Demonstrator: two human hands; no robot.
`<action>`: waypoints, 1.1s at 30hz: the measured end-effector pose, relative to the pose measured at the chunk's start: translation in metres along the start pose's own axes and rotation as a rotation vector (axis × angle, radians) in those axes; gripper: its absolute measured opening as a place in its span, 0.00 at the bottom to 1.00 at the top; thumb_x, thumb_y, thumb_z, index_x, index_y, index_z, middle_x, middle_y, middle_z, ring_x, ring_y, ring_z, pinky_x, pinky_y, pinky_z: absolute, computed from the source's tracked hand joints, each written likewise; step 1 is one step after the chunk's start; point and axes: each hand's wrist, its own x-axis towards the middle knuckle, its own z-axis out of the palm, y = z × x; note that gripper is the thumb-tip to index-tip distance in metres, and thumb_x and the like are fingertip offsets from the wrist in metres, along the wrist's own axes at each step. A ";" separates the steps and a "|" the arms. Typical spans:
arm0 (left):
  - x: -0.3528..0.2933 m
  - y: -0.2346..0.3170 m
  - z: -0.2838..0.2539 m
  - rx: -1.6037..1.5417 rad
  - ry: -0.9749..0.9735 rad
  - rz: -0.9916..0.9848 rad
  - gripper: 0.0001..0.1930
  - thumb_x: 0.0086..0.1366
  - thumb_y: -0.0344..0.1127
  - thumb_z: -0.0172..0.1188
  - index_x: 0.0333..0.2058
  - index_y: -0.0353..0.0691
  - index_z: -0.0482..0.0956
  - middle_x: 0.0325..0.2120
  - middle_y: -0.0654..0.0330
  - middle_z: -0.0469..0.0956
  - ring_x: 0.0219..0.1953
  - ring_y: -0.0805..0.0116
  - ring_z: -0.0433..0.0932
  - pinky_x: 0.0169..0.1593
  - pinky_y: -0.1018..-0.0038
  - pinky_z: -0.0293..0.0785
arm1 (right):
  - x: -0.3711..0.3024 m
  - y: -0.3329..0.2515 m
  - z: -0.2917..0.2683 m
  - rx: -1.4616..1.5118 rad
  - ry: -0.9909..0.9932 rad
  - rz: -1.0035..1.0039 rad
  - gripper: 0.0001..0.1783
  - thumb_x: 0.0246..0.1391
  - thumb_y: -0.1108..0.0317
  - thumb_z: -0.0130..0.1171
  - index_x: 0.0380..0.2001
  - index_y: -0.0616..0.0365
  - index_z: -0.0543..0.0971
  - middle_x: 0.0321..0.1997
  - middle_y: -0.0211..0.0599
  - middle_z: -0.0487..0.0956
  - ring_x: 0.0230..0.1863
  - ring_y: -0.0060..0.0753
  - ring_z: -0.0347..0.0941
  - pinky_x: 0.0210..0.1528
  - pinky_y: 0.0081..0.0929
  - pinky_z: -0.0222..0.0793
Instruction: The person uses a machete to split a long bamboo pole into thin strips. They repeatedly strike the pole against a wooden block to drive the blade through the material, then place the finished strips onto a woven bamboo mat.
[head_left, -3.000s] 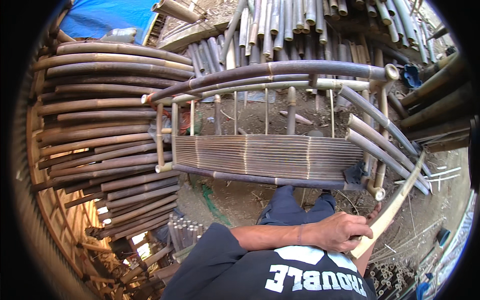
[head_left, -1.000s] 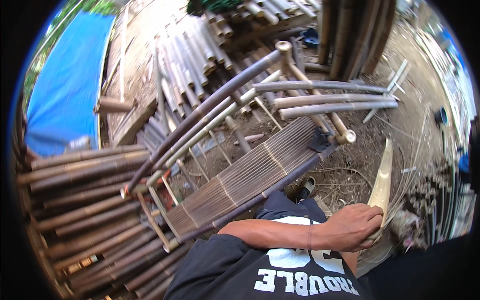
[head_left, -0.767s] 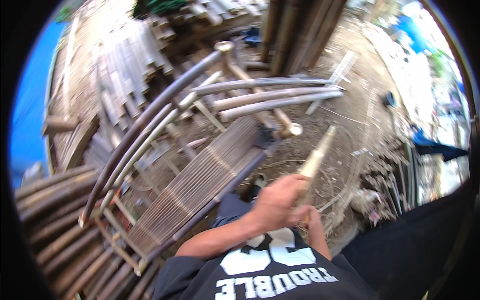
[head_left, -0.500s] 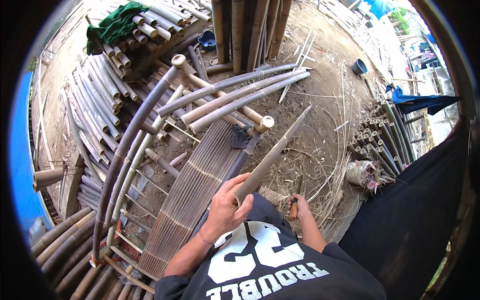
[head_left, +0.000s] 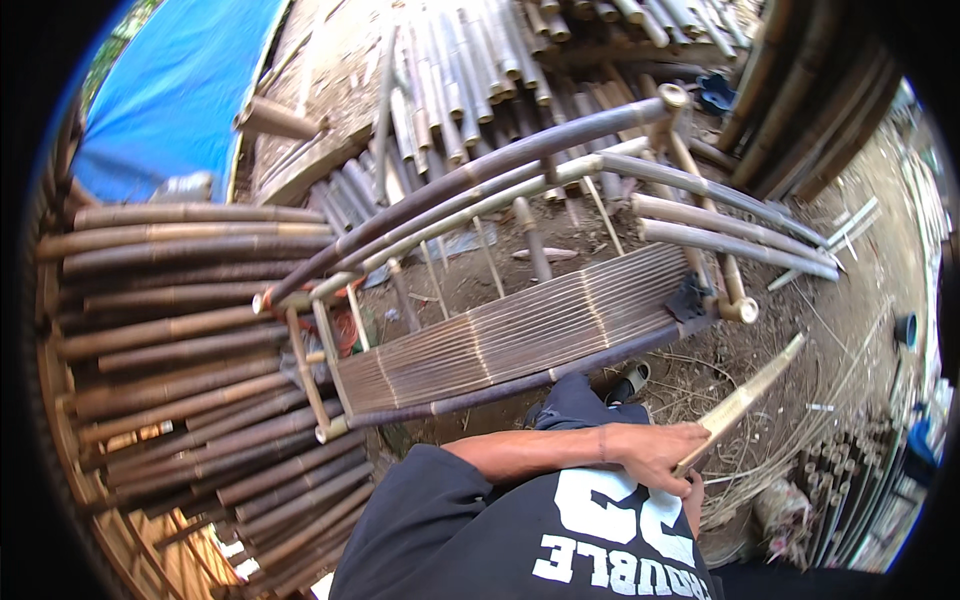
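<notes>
My left hand (head_left: 655, 452) is closed around the lower end of a split bamboo strip (head_left: 750, 395), whose pale inner side shows and whose narrow tip points to the far right. Just beyond my lap stands a bamboo bench (head_left: 510, 340) with a slatted seat, a curved dark back rail and thin uprights. Only a sliver of my right hand (head_left: 694, 498) shows below the left one, against my shirt. Its fingers are hidden, and the knife seen earlier is out of sight. A dark cloth (head_left: 688, 298) lies on the right end of the seat.
Bamboo poles (head_left: 200, 300) are stacked to the left, and more cut poles (head_left: 480, 60) lie at the back. A blue tarp (head_left: 180, 100) hangs at the far left. Shavings (head_left: 740, 490) litter the ground at right, near bundled thin poles (head_left: 840, 470).
The view has swung left, bringing the bench and left pole stack further in. My right hand and its wooden-handled knife have gone mostly behind my left hand; the strip has turned, showing its pale side.
</notes>
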 end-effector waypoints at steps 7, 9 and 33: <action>0.008 0.041 -0.007 -0.830 0.348 -0.339 0.34 0.66 0.54 0.45 0.56 0.25 0.63 0.53 0.37 0.69 0.58 0.47 0.66 0.62 0.65 0.61 | -0.052 -0.033 0.018 -0.159 0.023 -0.090 0.13 0.57 0.58 0.55 0.26 0.53 0.68 0.20 0.31 0.71 0.20 0.28 0.67 0.19 0.26 0.65; 0.003 0.054 -0.026 -0.823 0.334 -0.442 0.36 0.67 0.57 0.44 0.58 0.27 0.62 0.55 0.38 0.68 0.58 0.50 0.67 0.61 0.65 0.61 | -0.064 -0.034 0.022 -0.159 0.032 -0.101 0.13 0.57 0.58 0.55 0.25 0.53 0.67 0.20 0.31 0.71 0.20 0.28 0.66 0.19 0.26 0.65; 0.075 0.052 -0.035 -1.562 0.810 -0.240 0.20 0.66 0.51 0.50 0.48 0.44 0.68 0.49 0.58 0.72 0.51 0.64 0.70 0.60 0.62 0.59 | -0.043 0.025 0.016 0.018 0.151 -0.078 0.10 0.58 0.65 0.57 0.33 0.60 0.72 0.23 0.37 0.75 0.19 0.32 0.71 0.20 0.31 0.69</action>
